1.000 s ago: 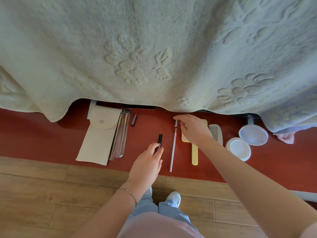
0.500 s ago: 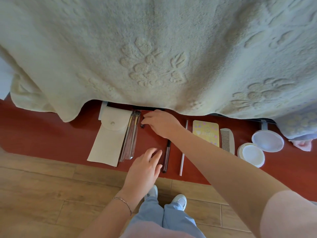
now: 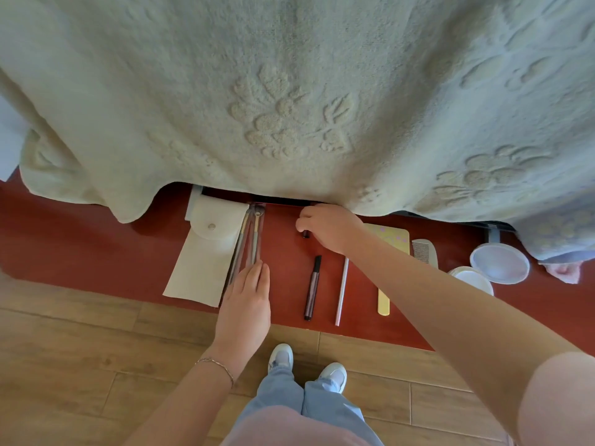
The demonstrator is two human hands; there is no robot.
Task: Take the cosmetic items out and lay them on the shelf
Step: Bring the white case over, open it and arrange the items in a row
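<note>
On the red shelf (image 3: 80,252), right hand (image 3: 328,228) pinches a small dark tube (image 3: 305,234); left hand (image 3: 248,304), fingers (image 3: 257,275) flat, rests on bagged brushes (image 3: 249,239), long axis pointing away

I see a pale cream blanket (image 3: 289,91) with raised flower patterns filling the upper part of my view, its hem hanging over a red-brown shelf (image 3: 64,252) that runs across the frame. Below it lies a wooden plank floor (image 3: 80,365) in warm light brown. Soft daylight falls evenly, with a dark gap under the blanket's edge.
</note>
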